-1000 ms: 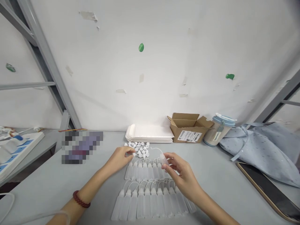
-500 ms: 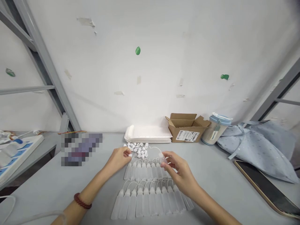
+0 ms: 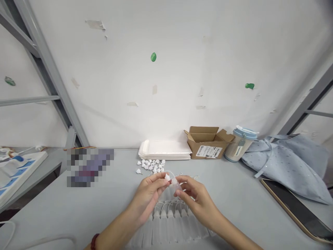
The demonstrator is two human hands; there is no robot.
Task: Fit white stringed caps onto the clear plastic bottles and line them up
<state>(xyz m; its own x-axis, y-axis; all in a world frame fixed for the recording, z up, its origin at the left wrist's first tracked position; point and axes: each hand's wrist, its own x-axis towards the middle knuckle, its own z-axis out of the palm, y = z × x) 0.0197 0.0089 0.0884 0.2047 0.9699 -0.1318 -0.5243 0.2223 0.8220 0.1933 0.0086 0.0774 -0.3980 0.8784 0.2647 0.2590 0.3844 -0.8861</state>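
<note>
Bottle (image 3: 177, 190) of soft translucent plastic is held in front of the person, above the middle of the tabletop (image 3: 111, 205), with its top leaning a little to the left. The right hand (image 3: 199, 199) has it between the thumb and the fingers, near its neck. From this neck a thin tube (image 3: 170, 173) rises and bends over to the left. The left hand (image 3: 147, 194) is narrow at its fingertips and pinches a small white cap (image 3: 167, 177), which is close to the curved tube; I cannot tell if the tube's end is inside it.

Below the hands, a front row of similar bottles (image 3: 170, 225) lies side by side, with their tubes curving at the top. Another row (image 3: 164, 198) is behind it, mostly hidden by the hands. Farther back is a loose pile of white caps (image 3: 156, 162), and one single cap (image 3: 138, 171) lies apart at its left. Behind the pile, against the wall (image 3: 171, 76), is a stack of white envelopes (image 3: 165, 149), and just beside it at the right stands an open cardboard box (image 3: 208, 143).
</note>
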